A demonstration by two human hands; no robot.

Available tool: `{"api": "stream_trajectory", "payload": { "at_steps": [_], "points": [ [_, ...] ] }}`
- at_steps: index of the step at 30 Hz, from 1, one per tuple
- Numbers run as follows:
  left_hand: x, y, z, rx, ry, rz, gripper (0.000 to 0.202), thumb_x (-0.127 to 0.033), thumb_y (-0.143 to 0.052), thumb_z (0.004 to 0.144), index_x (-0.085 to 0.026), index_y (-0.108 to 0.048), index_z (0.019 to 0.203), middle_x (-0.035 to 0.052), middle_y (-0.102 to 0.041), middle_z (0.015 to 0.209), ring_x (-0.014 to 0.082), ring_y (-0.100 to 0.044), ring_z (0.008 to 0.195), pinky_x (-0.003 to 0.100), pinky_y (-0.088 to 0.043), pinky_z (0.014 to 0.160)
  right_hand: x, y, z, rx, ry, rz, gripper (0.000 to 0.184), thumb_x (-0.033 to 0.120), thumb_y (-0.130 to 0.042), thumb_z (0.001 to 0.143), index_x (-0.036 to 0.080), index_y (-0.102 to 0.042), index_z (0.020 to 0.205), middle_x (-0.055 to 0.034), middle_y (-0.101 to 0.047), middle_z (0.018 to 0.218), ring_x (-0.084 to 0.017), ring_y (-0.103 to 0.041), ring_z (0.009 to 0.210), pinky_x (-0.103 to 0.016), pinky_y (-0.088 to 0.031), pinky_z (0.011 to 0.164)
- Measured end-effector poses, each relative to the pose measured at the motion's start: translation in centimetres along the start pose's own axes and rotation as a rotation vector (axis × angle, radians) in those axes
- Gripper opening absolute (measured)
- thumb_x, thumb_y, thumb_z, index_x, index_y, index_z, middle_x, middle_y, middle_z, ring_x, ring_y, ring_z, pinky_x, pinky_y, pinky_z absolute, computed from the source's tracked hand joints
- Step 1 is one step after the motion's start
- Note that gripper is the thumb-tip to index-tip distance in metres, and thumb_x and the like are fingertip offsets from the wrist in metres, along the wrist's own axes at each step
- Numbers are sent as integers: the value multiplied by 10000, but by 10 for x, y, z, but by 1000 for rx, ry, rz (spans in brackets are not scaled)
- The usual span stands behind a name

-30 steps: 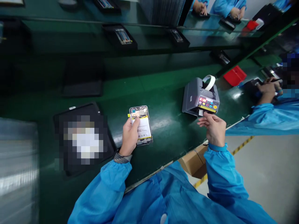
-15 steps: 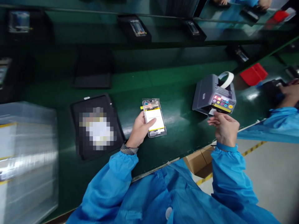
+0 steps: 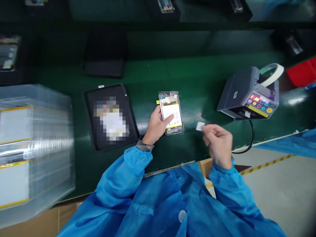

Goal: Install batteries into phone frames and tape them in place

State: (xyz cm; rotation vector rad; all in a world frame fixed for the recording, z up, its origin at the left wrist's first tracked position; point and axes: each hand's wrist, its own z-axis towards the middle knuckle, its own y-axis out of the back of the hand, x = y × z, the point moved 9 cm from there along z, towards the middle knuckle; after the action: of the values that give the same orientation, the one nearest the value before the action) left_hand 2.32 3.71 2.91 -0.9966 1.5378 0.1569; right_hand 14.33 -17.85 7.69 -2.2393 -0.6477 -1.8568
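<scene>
In my left hand (image 3: 156, 125) is an opened smartphone (image 3: 172, 113), its circuit board and white battery facing up. My thumb lies across the battery, and a small yellow tab sticks out at the phone's upper left. Between the thumb and fingers of my right hand (image 3: 218, 141) I pinch a short piece of white tape (image 3: 200, 126), to the right of the phone and above the bench. The grey tape dispenser (image 3: 237, 93) stands further right, a tape roll on top, lit buttons on its front and another bit of tape at its outlet.
Left of the phone lies a black tray (image 3: 133, 126) with a pixelated item in it. A clear plastic tray (image 3: 65, 148) with white batteries is at far left. A black foam block (image 3: 103, 67) sits behind. More phones line the back shelf; a red bin (image 3: 303, 72) is far right.
My right hand has come away from the dispenser, moving left toward the phone with the tape piece. The left hand keeps its hold on the phone. The camera view has shifted.
</scene>
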Motion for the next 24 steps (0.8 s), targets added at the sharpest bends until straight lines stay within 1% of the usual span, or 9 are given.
{"api": "stream_trajectory", "payload": {
  "at_steps": [2, 3, 5, 7, 9, 13, 20, 24],
  "points": [
    [-1, 0, 0, 2, -21, 11, 572, -322, -867, 735, -184, -566, 1202, 125, -701, 1290, 301, -678, 1184, 422, -580, 974, -2, -37, -9, 112, 3, -41, 268, 414, -816, 817, 162, -724, 823, 47, -468, 480, -73, -353, 430, -223, -251, 430],
    [0, 0, 1, 3, -29, 13, 581, -330, -870, 733, -184, -561, 1203, 128, -698, 1294, 304, -673, 1193, 425, -575, 981, -2, -51, -12, 153, 7, -55, 292, 437, -811, 820, 160, -717, 820, 50, -459, 485, -71, -344, 437, -223, -243, 432],
    [0, 1, 1, 4, -43, 16, 598, -345, -877, 725, -184, -556, 1203, 131, -701, 1286, 304, -677, 1186, 422, -572, 982, -2, -70, -13, 204, 10, -70, 325, 467, -812, 810, 159, -707, 811, 57, -434, 489, -67, -319, 446, -225, -227, 435],
    [1, 1, 2, 3, -48, 16, 600, -357, -878, 723, -185, -555, 1198, 128, -707, 1275, 299, -683, 1173, 413, -573, 978, -3, -80, -12, 231, 5, -82, 338, 481, -813, 798, 162, -702, 807, 65, -410, 489, -69, -300, 452, -228, -220, 438],
    [1, 1, 2, 4, -48, 16, 597, -364, -879, 721, -187, -554, 1190, 124, -710, 1270, 299, -682, 1176, 408, -571, 979, -6, -83, -10, 247, -2, -96, 340, 488, -809, 791, 165, -700, 806, 67, -402, 490, -74, -294, 456, -232, -215, 442],
    [0, 0, 2, 7, -43, 9, 614, -354, -883, 714, -183, -548, 1199, 132, -707, 1274, 309, -676, 1189, 414, -570, 980, -11, -82, -7, 260, -12, -109, 334, 485, -800, 797, 168, -695, 801, 61, -413, 498, -79, -302, 455, -236, -204, 447],
    [0, 1, 2, 6, -54, 30, 592, -350, -873, 729, -192, -559, 1205, 120, -709, 1264, 310, -674, 1190, 424, -563, 992, -9, -80, -4, 270, -4, -143, 373, 536, -791, 783, 182, -675, 770, 55, -418, 498, -87, -321, 453, -238, -228, 446],
    [-1, 0, 2, 5, -57, 36, 583, -341, -866, 735, -187, -558, 1205, 130, -703, 1271, 320, -669, 1199, 439, -558, 1000, -10, -81, -2, 277, -5, -155, 352, 511, -788, 791, 180, -670, 777, 56, -426, 499, -87, -325, 453, -237, -236, 450]
  ]
}}
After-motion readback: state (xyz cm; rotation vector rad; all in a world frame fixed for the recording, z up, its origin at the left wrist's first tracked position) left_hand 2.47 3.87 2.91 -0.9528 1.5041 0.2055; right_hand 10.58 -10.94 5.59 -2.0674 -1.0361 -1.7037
